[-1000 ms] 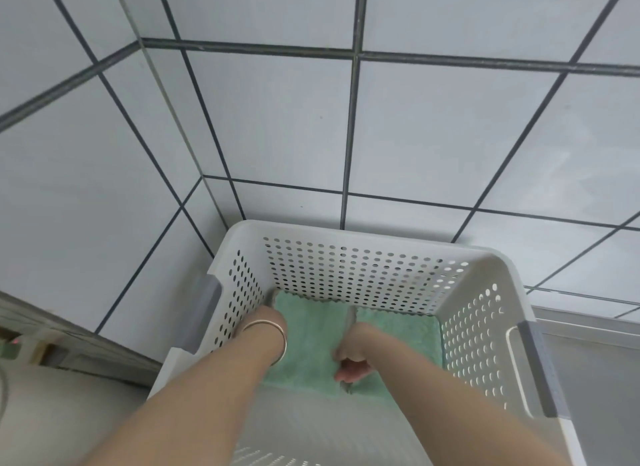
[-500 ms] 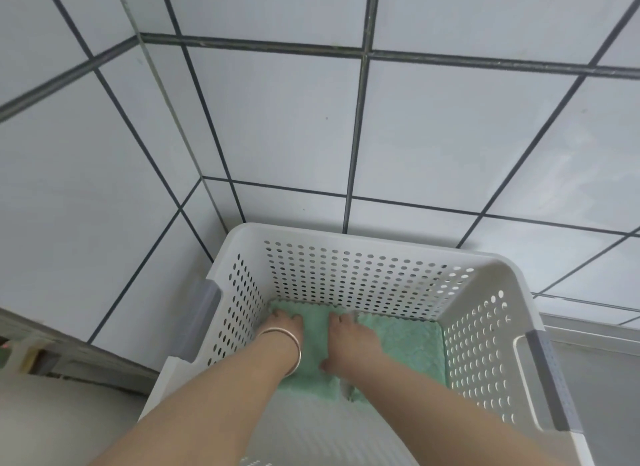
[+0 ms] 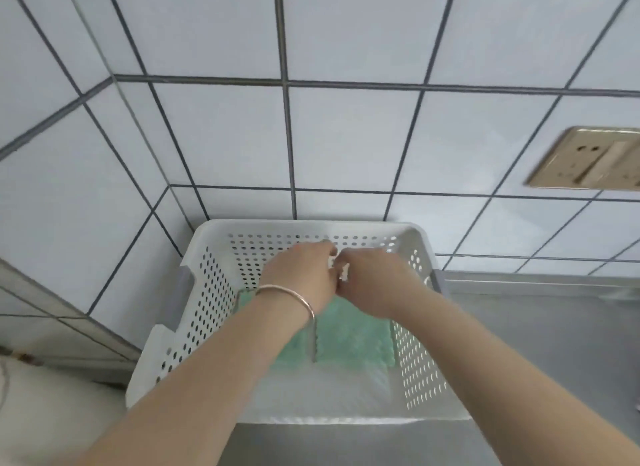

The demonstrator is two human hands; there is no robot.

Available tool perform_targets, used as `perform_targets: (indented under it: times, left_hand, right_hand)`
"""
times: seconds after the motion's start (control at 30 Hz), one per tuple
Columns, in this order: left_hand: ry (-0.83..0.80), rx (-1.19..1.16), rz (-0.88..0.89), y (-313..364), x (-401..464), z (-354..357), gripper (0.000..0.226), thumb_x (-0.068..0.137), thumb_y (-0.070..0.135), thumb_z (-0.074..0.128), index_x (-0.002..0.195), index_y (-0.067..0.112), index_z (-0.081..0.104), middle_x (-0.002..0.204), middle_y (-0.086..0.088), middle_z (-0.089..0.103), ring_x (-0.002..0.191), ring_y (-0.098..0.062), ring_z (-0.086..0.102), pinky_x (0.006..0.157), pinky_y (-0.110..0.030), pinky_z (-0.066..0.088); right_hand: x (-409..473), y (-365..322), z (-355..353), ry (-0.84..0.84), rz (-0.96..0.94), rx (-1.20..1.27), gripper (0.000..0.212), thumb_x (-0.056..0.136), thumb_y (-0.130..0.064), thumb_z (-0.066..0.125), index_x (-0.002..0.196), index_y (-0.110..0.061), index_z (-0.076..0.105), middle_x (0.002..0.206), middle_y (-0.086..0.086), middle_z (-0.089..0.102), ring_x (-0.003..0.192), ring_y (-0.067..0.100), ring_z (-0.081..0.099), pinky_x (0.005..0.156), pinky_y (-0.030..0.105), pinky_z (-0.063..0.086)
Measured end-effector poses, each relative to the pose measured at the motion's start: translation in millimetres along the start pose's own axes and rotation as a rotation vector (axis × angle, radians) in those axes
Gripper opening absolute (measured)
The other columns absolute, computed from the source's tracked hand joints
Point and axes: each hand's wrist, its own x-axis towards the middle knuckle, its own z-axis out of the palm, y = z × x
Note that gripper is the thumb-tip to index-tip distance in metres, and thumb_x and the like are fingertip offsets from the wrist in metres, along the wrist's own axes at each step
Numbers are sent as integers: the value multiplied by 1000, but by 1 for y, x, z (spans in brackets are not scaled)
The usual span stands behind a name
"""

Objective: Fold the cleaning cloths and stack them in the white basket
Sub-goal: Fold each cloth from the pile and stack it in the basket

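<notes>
A white tiled wall (image 3: 214,143) stood on the left and behind, meeting in a corner just behind the white basket (image 3: 194,313). The basket sat in that corner, its back rim close to the wall. Its left side with the grey handle (image 3: 185,292) was near the left wall, so there was little room there. To the right lay a flat grey counter (image 3: 540,330) with open space.

Both arms reached in over the near rim. The left hand (image 3: 301,275), with a thin bangle (image 3: 291,294) on its wrist, was above the cloths with its fingers bent down. The picture was blurry, so I could not tell if it held anything. The right hand (image 3: 374,282) was right beside it, touching it, fingers curled too. Something small and white showed between the hands, too blurred to name.

The green cloths (image 3: 353,337) lay flat on the basket floor, under both hands and a little nearer. A beige wall socket (image 3: 585,159) was far right.
</notes>
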Motion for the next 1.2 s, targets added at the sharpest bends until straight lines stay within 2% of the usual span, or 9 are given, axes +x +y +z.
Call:
perform_targets:
  times: [0.13,0.23,0.33,0.5,0.67,0.83,0.97,1.07,1.2]
  left_hand:
    - [272,-240,225,64,-46,-2,24,90,31,51,113,31,57,102,10,67,93,-15,63,81,-33,50]
    - [276,-391,342,114,-75,25,18,88,30,54,104,30,62,92,10,69,83,-12,64,78,-31,51]
    - [123,-388,376,158,-95,72,16,87,30,53,101,31,62,92,10,69,83,-12,65,78,-31,51]
    - [-113,-311,416,227,-114,154,20,89,33,52,107,32,60,99,13,69,96,-12,63,84,-26,48]
    - [-301,-178,462,312,-128,234,20,89,33,52,107,30,59,101,12,68,97,-11,63,81,-22,45]
    - [-432,-70,430,368,-139,299,19,90,32,49,107,30,59,104,14,67,99,-10,61,84,-23,47]
    - [-442,-7,477,401,-145,333,20,89,28,50,107,30,59,107,13,64,100,-11,60,84,-23,46]
    - [-441,15,520,426,-154,357,23,87,29,50,110,29,57,112,7,56,106,-17,56,86,-29,47]
    - [-343,65,560,450,-157,372,33,86,32,52,118,27,52,121,8,47,114,-16,47,89,-30,45]
  right_hand:
    - [-90,41,-1,576,50,203,14,86,-28,56,100,-26,62,84,-12,62,74,14,58,61,28,42]
    - [-150,82,22,775,155,220,7,76,-25,61,81,-23,65,63,-12,58,47,12,48,41,18,29]
    - [-200,130,58,717,353,223,9,75,-28,58,79,-24,65,62,-9,62,51,17,59,41,17,28]
    - [-273,217,104,492,707,276,21,89,-30,49,104,-28,63,99,-8,67,94,18,62,75,29,44]
    - [-340,317,150,382,929,359,25,87,-26,46,107,-26,61,108,-4,64,100,20,60,73,27,44]
    - [-371,396,191,257,882,277,29,90,-22,43,113,-20,59,116,-1,55,112,21,50,80,29,43]
    - [-382,439,205,359,714,32,19,48,-13,67,65,-17,62,70,1,57,60,24,58,45,30,45]
    - [-386,464,216,392,570,-112,21,59,-12,40,61,-18,60,67,2,55,57,24,52,45,30,42]
    - [-383,487,221,437,426,-230,23,64,-17,41,64,-23,63,70,-1,57,68,23,45,55,31,36]
